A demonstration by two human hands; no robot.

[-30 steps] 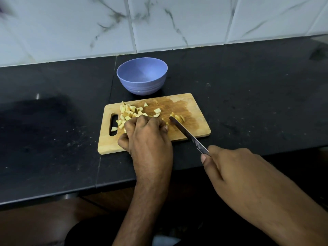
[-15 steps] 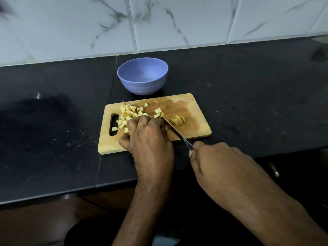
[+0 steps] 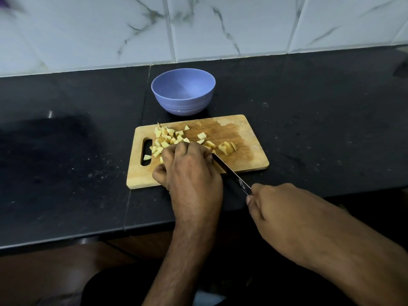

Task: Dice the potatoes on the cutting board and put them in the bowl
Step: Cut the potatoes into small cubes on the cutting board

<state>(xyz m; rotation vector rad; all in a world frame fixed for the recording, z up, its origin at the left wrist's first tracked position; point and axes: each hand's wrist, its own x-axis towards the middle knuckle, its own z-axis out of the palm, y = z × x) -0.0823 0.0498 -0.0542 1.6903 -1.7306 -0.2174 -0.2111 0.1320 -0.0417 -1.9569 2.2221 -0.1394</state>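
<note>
A wooden cutting board [image 3: 249,160] lies on the black counter. Several pale diced potato pieces [image 3: 167,138] are heaped at its left end, near the handle slot. A small sliced potato chunk [image 3: 227,147] sits right of centre. My left hand [image 3: 189,173] is on the board with curled fingers pressed down over a potato piece that is mostly hidden. In my right hand [image 3: 282,213] I grip the handle of a knife [image 3: 231,175], whose blade slants up to the left fingertips. The blue bowl [image 3: 183,104] stands empty just behind the board.
A white marbled tile wall runs along the back of the counter [image 3: 320,120]. The counter's front edge lies under my forearms. The stone is bare to the left and right of the board, with a dark shadow on the left.
The knife slid left from the sliced chunk to my left fingertips, then drew back toward me with my right hand. My left hand stayed in place.
</note>
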